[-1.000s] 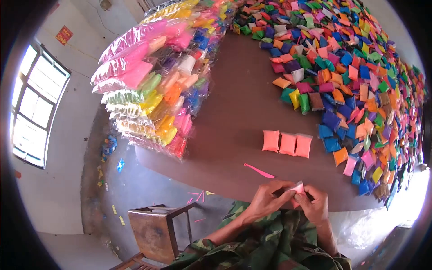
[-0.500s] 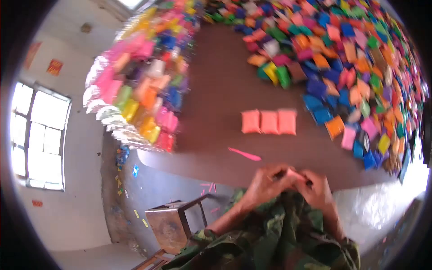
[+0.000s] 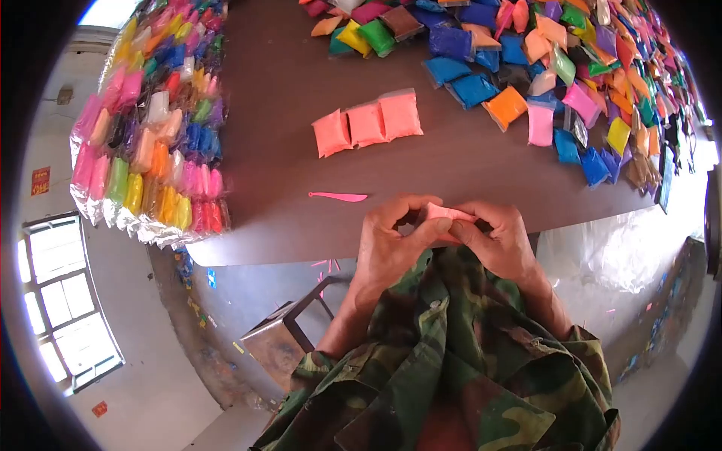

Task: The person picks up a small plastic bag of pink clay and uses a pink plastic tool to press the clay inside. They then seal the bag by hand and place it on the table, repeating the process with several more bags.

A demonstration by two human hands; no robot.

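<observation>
A salmon-pink packet (image 3: 450,213) is held between my left hand (image 3: 391,239) and my right hand (image 3: 496,234), close to the table's front edge. Both hands have fingers curled round its ends, with the thumbs pressed on it from the near side. Beyond my hands, a row of three salmon-pink packets (image 3: 367,124) lies flat on the brown table (image 3: 278,150). Between that row and my left hand lies a pink plastic knife (image 3: 338,197).
Stacked bundles of colourful packets (image 3: 150,135) stand at the table's left side. A large heap of loose coloured packets (image 3: 556,83) spreads over the far right. A stool (image 3: 282,338) is on the floor at the lower left; clear plastic (image 3: 609,248) lies at the right.
The camera view has shifted, so the table and its packets appear further left and the hands higher. The held packet remains between both hands.
</observation>
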